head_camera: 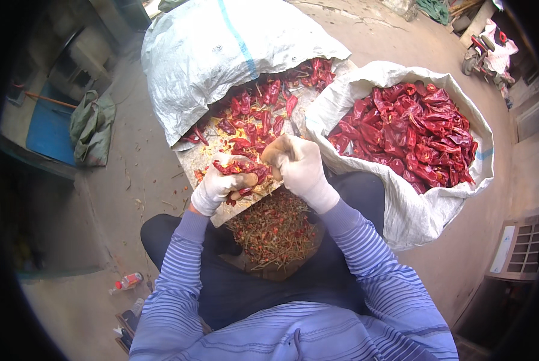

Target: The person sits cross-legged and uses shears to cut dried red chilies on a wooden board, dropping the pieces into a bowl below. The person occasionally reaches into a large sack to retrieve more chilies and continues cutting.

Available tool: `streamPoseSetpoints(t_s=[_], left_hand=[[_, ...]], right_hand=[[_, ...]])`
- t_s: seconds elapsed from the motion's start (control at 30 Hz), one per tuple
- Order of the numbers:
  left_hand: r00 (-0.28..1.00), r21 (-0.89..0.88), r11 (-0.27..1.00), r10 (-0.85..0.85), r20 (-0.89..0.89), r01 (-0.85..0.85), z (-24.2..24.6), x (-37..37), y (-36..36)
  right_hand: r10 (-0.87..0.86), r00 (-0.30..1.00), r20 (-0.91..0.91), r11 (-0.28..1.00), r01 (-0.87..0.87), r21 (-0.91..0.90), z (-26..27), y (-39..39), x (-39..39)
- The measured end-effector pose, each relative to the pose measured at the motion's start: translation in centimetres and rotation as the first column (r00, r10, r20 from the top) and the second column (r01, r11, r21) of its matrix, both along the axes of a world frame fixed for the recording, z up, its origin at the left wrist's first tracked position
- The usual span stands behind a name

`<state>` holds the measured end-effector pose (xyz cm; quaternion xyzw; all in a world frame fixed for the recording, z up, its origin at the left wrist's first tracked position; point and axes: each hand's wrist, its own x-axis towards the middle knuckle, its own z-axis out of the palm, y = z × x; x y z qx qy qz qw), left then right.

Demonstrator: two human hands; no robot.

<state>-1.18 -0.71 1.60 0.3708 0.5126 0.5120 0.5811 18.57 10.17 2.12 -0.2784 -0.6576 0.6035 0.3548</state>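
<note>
My left hand [218,184], in a white glove with stained fingertips, is closed around several dried red chili peppers [241,167]. Just right of them is my right hand [295,163], gloved too, its fingers curled near the peppers' end; whether it pinches anything is hidden. Both hands are above a pale board [193,163] strewn with yellow seeds and loose chilies [271,92]. A white woven sack [197,54] lies at the board's far side, its mouth open over more chilies. To the right stands an open white sack [432,198] holding many red chilies [400,131].
Between my legs, below the board's near edge, is a heap of stems and chili bits [274,230]. A plastic bottle [128,281] lies on the floor at lower left. A greenish cloth sack [92,128] hangs at left; a red vehicle [488,49] stands at far right.
</note>
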Motion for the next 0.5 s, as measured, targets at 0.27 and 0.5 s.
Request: streamPoseSetpoints(t_s=[0.27, 0.5], left_hand=[[0.978, -0.025, 0.994, -0.105, -0.18, 0.103, -0.9, -1.0, -1.8], [0.906, 0.135, 0.935, 0.351, -0.237, -0.327, 0.3, -1.7, 1.5]], right_hand=[[-0.223, 0.965, -0.137, 0.97, 0.205, -0.134, 2.2, 4.4, 2.0], [0.049, 0.905, 0.423, 0.8, -0.289, 0.525, -2.5, 2.1, -0.2]])
